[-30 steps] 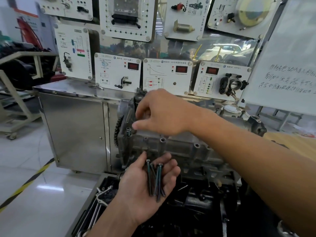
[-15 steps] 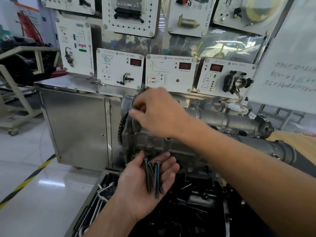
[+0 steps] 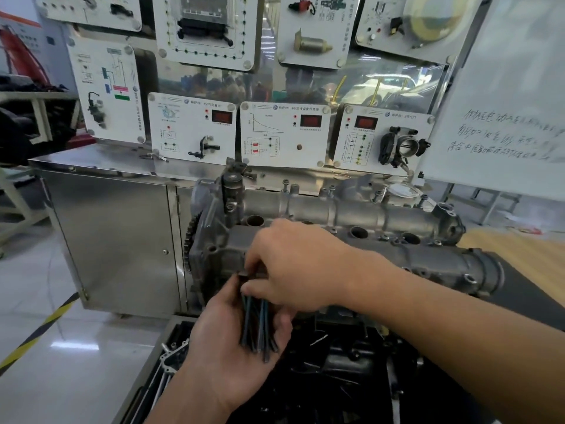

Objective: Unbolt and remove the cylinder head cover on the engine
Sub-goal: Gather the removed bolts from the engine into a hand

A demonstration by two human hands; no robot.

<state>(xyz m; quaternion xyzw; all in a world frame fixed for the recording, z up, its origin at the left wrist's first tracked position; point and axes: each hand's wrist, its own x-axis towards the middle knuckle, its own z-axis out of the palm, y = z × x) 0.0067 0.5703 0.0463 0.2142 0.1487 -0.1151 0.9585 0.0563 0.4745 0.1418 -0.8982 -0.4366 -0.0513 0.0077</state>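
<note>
Standing by, I see the steel cabinet (image 3: 116,240) well off to the left of the fingers, and a tray of tools (image 3: 171,358) low down just left of the left hand (image 3: 226,341). That hand lies palm up in front of the engine's toothed sprocket (image 3: 190,240), its fingers (image 3: 282,328) loosely curled to cradle a bundle of long dark bolts (image 3: 260,328) lying lengthwise across the palm. Directly above, the right hand (image 3: 293,264) reaches down with its fingers (image 3: 253,261) bent onto the bolt heads, apparently pinching one of them to lay it with the rest, though blur hides the exact contact. Just behind and to the right of both hands sits the cylinder head cover (image 3: 351,214), still seated on the engine. Beyond the right fingers, along its far edge, a few raised bolts (image 3: 378,195) stand proud, so I judge the unbolting is not finished. To do this step well, the new bolt should go parallel to the others, heads together, and the left palm stay level and cupped so nothing rolls off into the dark clutter below. Far right of everything hangs a whiteboard (image 3: 504,102).
</note>
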